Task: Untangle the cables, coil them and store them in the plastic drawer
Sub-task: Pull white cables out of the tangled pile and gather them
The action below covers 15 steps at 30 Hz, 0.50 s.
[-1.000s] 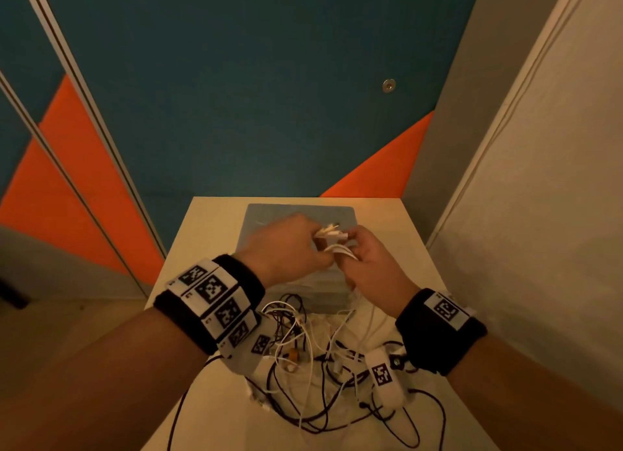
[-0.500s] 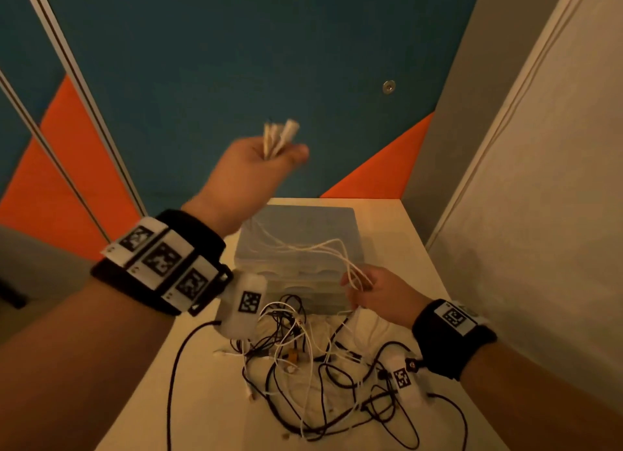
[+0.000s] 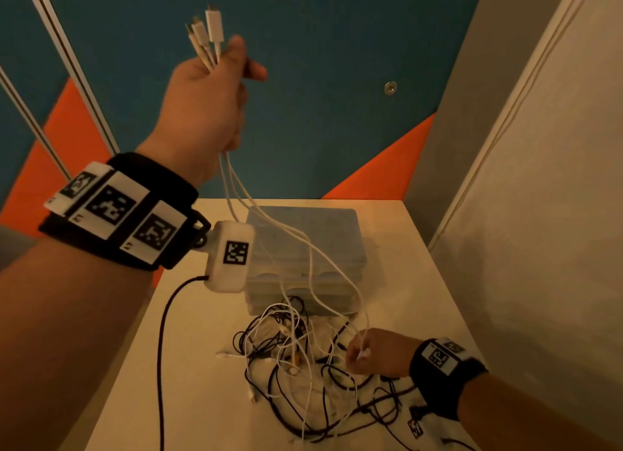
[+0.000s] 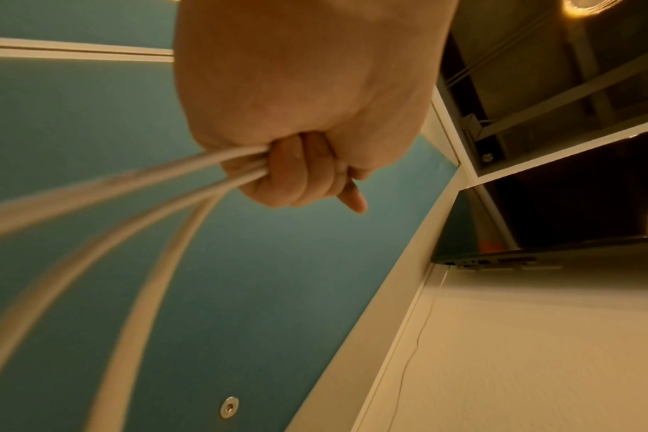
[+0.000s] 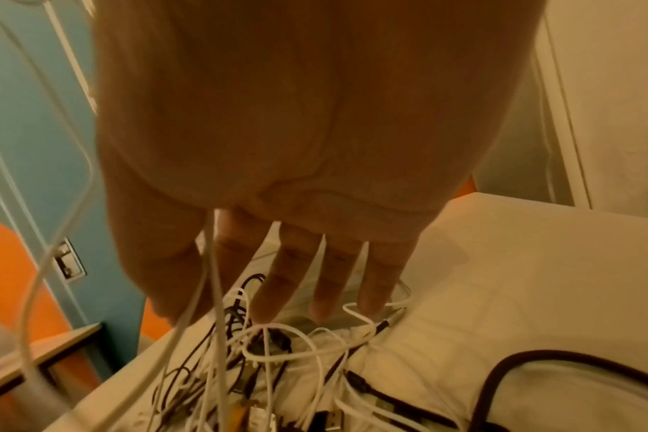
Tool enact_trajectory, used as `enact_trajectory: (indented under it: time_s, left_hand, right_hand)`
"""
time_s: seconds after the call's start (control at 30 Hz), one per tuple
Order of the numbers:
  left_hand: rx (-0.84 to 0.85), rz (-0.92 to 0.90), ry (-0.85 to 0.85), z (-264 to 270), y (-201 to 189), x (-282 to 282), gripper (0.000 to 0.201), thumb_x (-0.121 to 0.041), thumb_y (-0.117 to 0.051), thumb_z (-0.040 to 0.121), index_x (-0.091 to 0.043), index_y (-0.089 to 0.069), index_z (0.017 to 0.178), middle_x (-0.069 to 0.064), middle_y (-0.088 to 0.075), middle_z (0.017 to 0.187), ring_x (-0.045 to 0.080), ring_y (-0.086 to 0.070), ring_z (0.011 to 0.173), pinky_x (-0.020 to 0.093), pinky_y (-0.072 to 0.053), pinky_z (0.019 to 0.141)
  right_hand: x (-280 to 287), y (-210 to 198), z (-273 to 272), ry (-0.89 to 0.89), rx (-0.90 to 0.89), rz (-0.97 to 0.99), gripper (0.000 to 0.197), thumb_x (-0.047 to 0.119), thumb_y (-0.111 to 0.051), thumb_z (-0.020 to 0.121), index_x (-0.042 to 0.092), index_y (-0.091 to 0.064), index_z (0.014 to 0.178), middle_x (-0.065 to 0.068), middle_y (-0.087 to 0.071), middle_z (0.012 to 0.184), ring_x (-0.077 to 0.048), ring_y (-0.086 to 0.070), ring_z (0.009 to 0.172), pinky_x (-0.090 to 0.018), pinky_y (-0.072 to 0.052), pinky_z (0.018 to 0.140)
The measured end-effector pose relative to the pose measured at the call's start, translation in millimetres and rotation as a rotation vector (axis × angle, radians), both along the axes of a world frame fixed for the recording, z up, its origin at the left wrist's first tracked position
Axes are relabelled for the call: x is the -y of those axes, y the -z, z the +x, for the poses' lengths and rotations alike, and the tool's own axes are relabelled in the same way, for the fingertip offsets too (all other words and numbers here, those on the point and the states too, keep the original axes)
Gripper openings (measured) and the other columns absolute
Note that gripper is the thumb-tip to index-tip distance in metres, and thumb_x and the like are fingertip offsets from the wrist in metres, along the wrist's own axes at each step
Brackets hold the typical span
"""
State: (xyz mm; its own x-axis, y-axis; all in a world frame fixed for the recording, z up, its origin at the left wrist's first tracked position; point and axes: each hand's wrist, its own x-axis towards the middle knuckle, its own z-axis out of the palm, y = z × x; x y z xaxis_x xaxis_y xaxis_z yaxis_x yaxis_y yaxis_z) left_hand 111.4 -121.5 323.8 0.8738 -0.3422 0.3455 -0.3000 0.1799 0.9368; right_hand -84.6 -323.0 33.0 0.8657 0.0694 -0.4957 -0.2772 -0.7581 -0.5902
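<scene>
My left hand [image 3: 215, 89] is raised high in front of the teal wall and grips a bunch of white cables [image 3: 205, 39] just below their connectors, which stick up above the fist. In the left wrist view the same hand [image 4: 296, 117] is closed round the white strands [image 4: 130, 190]. These strands run down to my right hand [image 3: 374, 352], which is low over the tangle and pinches a white strand between thumb and forefinger. The tangle of black and white cables [image 3: 303, 366] lies on the table in front of the translucent plastic drawer box [image 3: 303, 241].
The small beige table [image 3: 202, 383] stands in a corner, with a teal and orange wall behind and a pale wall close on the right. A black wrist-camera cord [image 3: 161, 349] hangs over the table's left part. A low side table [image 5: 37, 350] stands to the left.
My left hand has risen from above the drawer box to high up with the connector ends. My right hand has dropped to the tangle, and the white strands now stretch between them.
</scene>
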Motion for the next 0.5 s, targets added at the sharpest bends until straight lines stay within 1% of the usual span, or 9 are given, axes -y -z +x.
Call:
enact_trajectory:
  time_s: [0.07, 0.13, 0.17, 0.2, 0.23, 0.3, 0.37, 0.4, 0.5]
  left_hand:
    - [0.02, 0.024, -0.007, 1, 4, 0, 0.039, -0.043, -0.043, 0.103, -0.022, -0.063, 0.078, -0.008, -0.031, 0.049, 0.01, -0.023, 0.038, 0.021, -0.019, 0.039]
    - [0.022, 0.065, 0.016, -2, 9, 3, 0.039, -0.044, -0.044, 0.103, -0.022, -0.063, 0.077, -0.009, -0.031, 0.049, 0.009, -0.022, 0.038, 0.021, -0.018, 0.04]
    - [0.02, 0.089, 0.032, -3, 12, 5, 0.038, -0.044, -0.044, 0.103, -0.023, -0.063, 0.077, -0.01, -0.03, 0.049, 0.009, -0.022, 0.039, 0.021, -0.017, 0.04]
    - [0.021, 0.113, 0.046, -5, 15, 6, 0.039, -0.045, -0.045, 0.102, -0.023, -0.064, 0.076, -0.01, -0.03, 0.049, 0.009, -0.022, 0.039, 0.022, -0.017, 0.04]
    - [0.024, 0.131, 0.054, -6, 17, 8, 0.039, -0.045, -0.046, 0.102, -0.023, -0.064, 0.076, -0.01, -0.03, 0.049, 0.01, -0.021, 0.04, 0.022, -0.017, 0.041]
    - [0.036, 0.148, 0.063, -8, 19, 10, 0.04, -0.045, -0.047, 0.101, -0.024, -0.065, 0.073, -0.01, -0.031, 0.049, 0.01, -0.022, 0.04, 0.022, -0.018, 0.04]
    - [0.055, 0.169, 0.075, -9, 22, 11, 0.04, -0.045, -0.048, 0.1, -0.024, -0.067, 0.072, -0.011, -0.032, 0.048, 0.01, -0.024, 0.039, 0.021, -0.02, 0.039]
    - [0.063, 0.188, 0.085, -10, 25, 12, 0.04, -0.045, -0.049, 0.101, -0.024, -0.067, 0.072, -0.012, -0.033, 0.047, 0.009, -0.025, 0.039, 0.02, -0.021, 0.039]
    - [0.072, 0.254, 0.12, -15, 39, 17, 0.042, -0.046, -0.049, 0.1, -0.025, -0.069, 0.07, -0.013, -0.034, 0.046, 0.007, -0.026, 0.039, 0.02, -0.021, 0.039]
  right_hand:
    - [1, -4, 3, 0.045, 0.036, 0.04, 0.018, 0.036, -0.056, 0.093, 0.038, -0.058, 0.075, 0.016, -0.058, 0.084, 0.003, -0.054, 0.08, -0.019, -0.042, 0.078]
    - [5, -9, 10, 0.162, 0.131, 0.129, 0.021, 0.032, -0.047, 0.099, 0.033, -0.058, 0.081, 0.014, -0.063, 0.091, -0.001, -0.058, 0.09, -0.025, -0.043, 0.089]
    - [7, -15, 15, 0.251, 0.177, 0.194, 0.023, 0.03, -0.043, 0.101, 0.029, -0.059, 0.085, 0.012, -0.064, 0.094, -0.006, -0.06, 0.094, -0.027, -0.043, 0.091]
    - [8, -22, 20, 0.369, 0.217, 0.291, 0.025, 0.028, -0.041, 0.102, 0.025, -0.06, 0.087, 0.007, -0.066, 0.093, -0.011, -0.062, 0.091, -0.029, -0.045, 0.087]
    - [6, -31, 24, 0.487, 0.245, 0.406, 0.026, 0.025, -0.039, 0.103, 0.019, -0.059, 0.088, 0.001, -0.066, 0.088, -0.014, -0.063, 0.083, -0.029, -0.048, 0.08]
    - [4, -55, 32, 0.618, 0.322, 0.534, 0.028, 0.025, -0.036, 0.104, 0.014, -0.058, 0.091, -0.005, -0.064, 0.076, -0.018, -0.065, 0.067, -0.031, -0.051, 0.068]
    - [2, -81, 39, 0.627, 0.458, 0.536, 0.031, 0.028, -0.032, 0.105, 0.016, -0.058, 0.092, -0.007, -0.058, 0.062, -0.025, -0.06, 0.054, -0.037, -0.047, 0.063]
    - [0, -96, 41, 0.623, 0.536, 0.558, 0.032, 0.028, -0.031, 0.105, 0.015, -0.057, 0.092, -0.005, -0.052, 0.056, -0.025, -0.054, 0.048, -0.039, -0.044, 0.06]
    - [-7, -138, 47, 0.608, 0.731, 0.677, 0.024, 0.025, -0.036, 0.104, 0.012, -0.054, 0.095, 0.002, -0.035, 0.051, -0.016, -0.033, 0.04, -0.034, -0.04, 0.05]
